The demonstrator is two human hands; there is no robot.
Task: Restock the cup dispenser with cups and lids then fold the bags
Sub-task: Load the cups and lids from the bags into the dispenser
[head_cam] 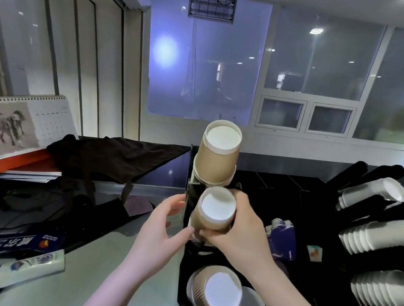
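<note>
A black cup dispenser (189, 198) stands at the centre with brown paper cups in its slots, bottoms towards me. A stack of brown cups (216, 161) sticks out of the top slot. My right hand (239, 227) grips the middle stack of brown cups (213, 214) from the right side. My left hand (161, 228) touches the lower left of that same stack and the dispenser's edge, thumb under the cups. A ribbed brown cup stack (215, 294) fills the bottom slot.
White cup stacks (394, 236) lie in a black rack at the right. A desk calendar (12, 123) on an orange book, a dark cloth (113, 157), a blue box (9, 241) and a tube (26, 268) sit at the left. Purple sleeves (281, 238) stand beside the dispenser.
</note>
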